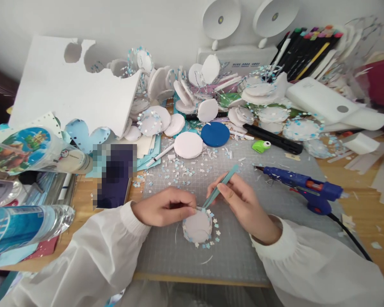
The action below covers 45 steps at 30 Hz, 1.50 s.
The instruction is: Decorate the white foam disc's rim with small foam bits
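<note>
Pinching at the upper edge of 1 flower-rimmed disc (197, 226) with the left hand (166, 207), thumb pressed to fingers, exact hold too small to tell. Gripping teal tweezers (222, 186) in the right hand (245, 205), tips down at that same edge. Below the disc, a grey mat (235, 262) on the wooden table (376, 187). To the left, a bottle (17, 228) and phone (123, 183); to the right, a blue glue gun (307, 183). Farther back, 1 green punch (259, 147) and 1 blue disc (215, 134). Beyond, heaped white discs (208, 110), a cut foam board (73, 94) and 2 lamp heads (221, 19).
</note>
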Available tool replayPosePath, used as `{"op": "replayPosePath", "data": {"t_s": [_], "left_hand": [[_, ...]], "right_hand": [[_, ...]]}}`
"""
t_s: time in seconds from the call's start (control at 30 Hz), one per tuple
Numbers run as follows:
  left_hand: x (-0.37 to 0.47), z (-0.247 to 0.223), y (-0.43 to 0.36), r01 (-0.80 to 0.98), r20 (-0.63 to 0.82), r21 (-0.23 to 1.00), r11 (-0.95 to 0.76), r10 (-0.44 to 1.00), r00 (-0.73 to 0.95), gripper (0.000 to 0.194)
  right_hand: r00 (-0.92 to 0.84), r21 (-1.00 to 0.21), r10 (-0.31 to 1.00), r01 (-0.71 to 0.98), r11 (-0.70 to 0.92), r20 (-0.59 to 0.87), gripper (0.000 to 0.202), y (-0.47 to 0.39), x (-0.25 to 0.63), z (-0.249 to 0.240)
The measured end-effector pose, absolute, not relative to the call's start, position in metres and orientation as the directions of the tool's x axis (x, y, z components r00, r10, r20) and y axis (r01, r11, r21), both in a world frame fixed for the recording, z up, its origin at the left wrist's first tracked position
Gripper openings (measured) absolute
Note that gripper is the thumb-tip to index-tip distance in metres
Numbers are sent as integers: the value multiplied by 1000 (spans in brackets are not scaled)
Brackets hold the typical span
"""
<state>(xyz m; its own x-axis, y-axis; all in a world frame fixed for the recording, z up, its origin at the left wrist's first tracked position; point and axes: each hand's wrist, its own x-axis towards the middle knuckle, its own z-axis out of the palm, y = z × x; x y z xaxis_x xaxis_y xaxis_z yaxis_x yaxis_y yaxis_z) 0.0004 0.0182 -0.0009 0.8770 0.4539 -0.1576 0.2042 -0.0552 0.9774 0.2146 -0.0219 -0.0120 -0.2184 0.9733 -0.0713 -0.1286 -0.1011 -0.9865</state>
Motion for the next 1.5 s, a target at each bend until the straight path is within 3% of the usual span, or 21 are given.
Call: {"op": "replayPosePath", "data": {"t_s": [0.1, 0.33, 0.57, 0.83, 1.0, 1.2, 1.5], "left_hand": [[1, 0, 18, 214, -174, 976, -38, 454, 874, 32], [0, 1, 19, 187, -142, 981, -57, 447, 883, 31], [-1, 0, 18, 178, -137, 982, -54, 438, 889, 30], [-1, 0, 20, 194, -150, 979, -57, 439, 886, 32], [-1, 2, 19, 192, -148, 980, -55, 445, 883, 33], [-1, 1, 17, 180, -145, 983, -33, 454, 879, 35], [-1, -2, 15, 160, -102, 980, -116, 397, 912, 34]], "right_hand": [[-205, -971, 975, -205, -123, -80, 16, -21, 216, -14], [-225, -995, 972, -55, -80, -65, 19, -21, 214, -10], [-218, -976, 972, -177, -130, -90, 16, -20, 215, -14], [-260, -996, 964, -48, -74, -59, 16, -22, 214, -7], [-245, -992, 967, -78, -97, -75, 16, -20, 214, -9], [3, -960, 999, -279, -34, -36, 12, -13, 219, -13], [245, -964, 937, -23, 263, 250, 13, -5, 227, -16]]}}
